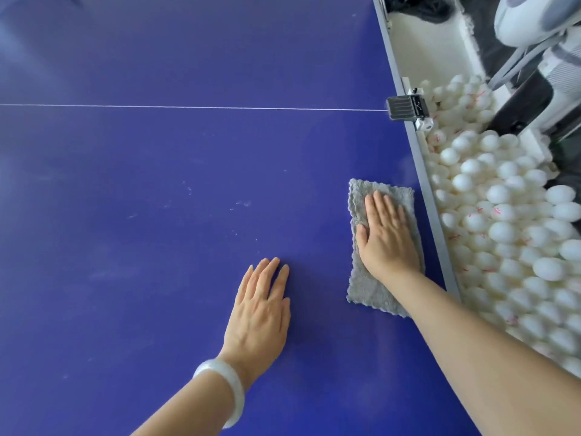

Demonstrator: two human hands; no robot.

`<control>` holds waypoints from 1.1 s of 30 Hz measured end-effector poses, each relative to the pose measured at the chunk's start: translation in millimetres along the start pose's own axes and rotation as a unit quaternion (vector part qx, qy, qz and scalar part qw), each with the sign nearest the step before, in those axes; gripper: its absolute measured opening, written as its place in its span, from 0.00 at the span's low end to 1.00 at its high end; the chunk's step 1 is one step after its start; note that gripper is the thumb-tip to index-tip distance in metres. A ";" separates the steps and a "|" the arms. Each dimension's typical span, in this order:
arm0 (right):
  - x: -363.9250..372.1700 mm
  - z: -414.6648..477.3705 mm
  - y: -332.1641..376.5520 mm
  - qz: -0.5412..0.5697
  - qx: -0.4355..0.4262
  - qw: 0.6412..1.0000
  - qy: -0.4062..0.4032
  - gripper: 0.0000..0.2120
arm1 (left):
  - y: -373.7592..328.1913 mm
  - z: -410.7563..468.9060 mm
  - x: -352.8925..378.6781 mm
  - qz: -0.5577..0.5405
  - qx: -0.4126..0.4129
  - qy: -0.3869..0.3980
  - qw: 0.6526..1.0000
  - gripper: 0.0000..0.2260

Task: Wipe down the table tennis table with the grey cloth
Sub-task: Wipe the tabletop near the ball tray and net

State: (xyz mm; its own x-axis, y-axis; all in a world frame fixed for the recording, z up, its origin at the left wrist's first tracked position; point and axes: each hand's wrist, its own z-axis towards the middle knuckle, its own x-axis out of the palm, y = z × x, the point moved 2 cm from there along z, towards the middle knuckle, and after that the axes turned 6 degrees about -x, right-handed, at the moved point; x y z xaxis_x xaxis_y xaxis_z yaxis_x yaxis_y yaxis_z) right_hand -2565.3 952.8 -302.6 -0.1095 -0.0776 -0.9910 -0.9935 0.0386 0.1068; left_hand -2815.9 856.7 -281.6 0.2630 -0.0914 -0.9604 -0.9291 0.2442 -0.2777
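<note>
Wiping under way: right hand (388, 237), fingers straight and together, presses cloth (371, 287) near table (157, 168) edge; left hand (261, 306) flat, fingers slightly apart. Next: sweep toward smudges (242, 204).

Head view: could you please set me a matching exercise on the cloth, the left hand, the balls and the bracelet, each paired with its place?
Things:
1. cloth
2. left hand
3. balls
4. bracelet

Places:
A. flat on the bare blue table
B. under the flat right hand, near the table's right edge
C. heaped beyond the table's right edge
D. round the left wrist

Pairs: 1-B, 2-A, 3-C, 4-D
</note>
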 end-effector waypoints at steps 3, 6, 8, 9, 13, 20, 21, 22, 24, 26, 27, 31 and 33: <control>5.2 -37.2 43.1 0.021 0.008 1.000 -0.014 0.31 | 11.0 -13.1 1.7 0.018 -0.002 0.011 1.000 0.24; 20.8 -101.5 88.2 0.012 -0.148 0.989 -0.020 0.31 | 8.9 -8.8 1.5 0.015 -0.003 0.005 1.000 0.24; 17.4 -108.6 74.5 0.014 -0.234 0.972 0.007 0.30 | 7.7 -9.9 0.8 0.013 -0.007 0.010 1.000 0.24; 14.1 -98.5 59.6 0.003 -0.250 0.968 0.009 0.30 | 8.5 -10.6 0.7 0.013 -0.009 0.012 1.000 0.24; -1.2 -40.1 12.6 -0.014 -0.052 0.999 0.007 0.30 | 11.1 -10.2 3.5 0.009 -0.016 0.011 1.000 0.25; 19.9 -138.3 130.6 0.071 -0.043 0.996 -0.030 0.32 | 13.6 -11.1 4.6 -0.004 -0.008 -0.002 1.000 0.26; 20.1 -148.3 140.1 0.079 -0.061 0.995 -0.017 0.32 | 12.5 -11.8 3.2 -0.010 -0.005 -0.002 1.000 0.26; 18.1 -148.8 142.5 0.102 -0.074 0.992 -0.008 0.31 | 11.3 -12.2 1.9 -0.023 -0.004 -0.003 1.000 0.26; 5.5 -136.6 131.7 0.233 -0.093 0.968 0.023 0.28 | 10.9 -13.4 -2.8 -0.062 -0.024 -0.019 0.998 0.24; -9.9 -125.1 101.2 0.402 -0.051 0.914 0.005 0.23 | 3.7 -18.1 -10.9 -0.091 -0.057 -0.067 0.992 0.25; -15.9 -118.2 80.7 0.418 -0.016 0.908 -0.038 0.22 | -6.6 -20.5 -13.6 -0.103 -0.055 -0.092 0.989 0.25; -12.5 -82.4 37.4 0.217 0.018 0.975 -0.051 0.25 | -78.4 -25.8 13.6 -0.057 0.037 -0.066 0.995 0.25; -0.9 -73.6 40.0 0.155 0.002 0.987 -0.034 0.26 | -95.4 -21.8 33.0 -0.028 -0.012 -0.012 0.999 0.26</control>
State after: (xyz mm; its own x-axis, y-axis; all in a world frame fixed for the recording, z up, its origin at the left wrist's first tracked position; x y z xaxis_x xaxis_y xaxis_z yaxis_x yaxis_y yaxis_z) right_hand -2607.1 881.1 -291.4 -0.4058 0.0051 -0.9139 -0.9125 0.0538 0.4055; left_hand -2724.2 809.4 -286.3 0.3217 -0.0805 -0.9434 -0.9185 0.2154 -0.3315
